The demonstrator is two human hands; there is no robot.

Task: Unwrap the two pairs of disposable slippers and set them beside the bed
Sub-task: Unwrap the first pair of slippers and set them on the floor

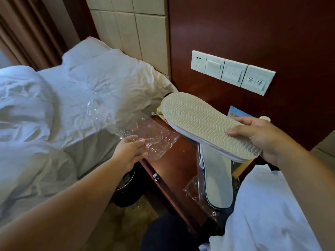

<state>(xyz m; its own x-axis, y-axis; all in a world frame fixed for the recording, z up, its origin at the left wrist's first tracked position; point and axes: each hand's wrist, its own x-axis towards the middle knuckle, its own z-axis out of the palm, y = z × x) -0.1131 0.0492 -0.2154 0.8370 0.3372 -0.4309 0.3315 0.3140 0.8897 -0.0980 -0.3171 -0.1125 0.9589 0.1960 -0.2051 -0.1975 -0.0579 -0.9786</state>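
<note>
**First Pair Unwrapped, Second Pending**

The right hand (262,136) gripped the unwrapped slipper pair (204,124), soles up, above the nightstand (174,160). The left hand (130,151), extended toward the bed (54,105), pinched the empty wrapper (152,134). The second pair (217,178) lay wrapped on the nightstand, near right. Neither pair was placed yet.

Top of nightstand (172,165): bare wood strip along its left half, open from above. Right half taken by the wrapped slipper pair (216,176). Over the far end hang the held slippers (204,124) and clear wrapper (146,133) — approach there blocked. Gap between bed (87,149) and nightstand narrow, plugged by a dark bin (126,194); floor (130,220) nearer is open.
</note>
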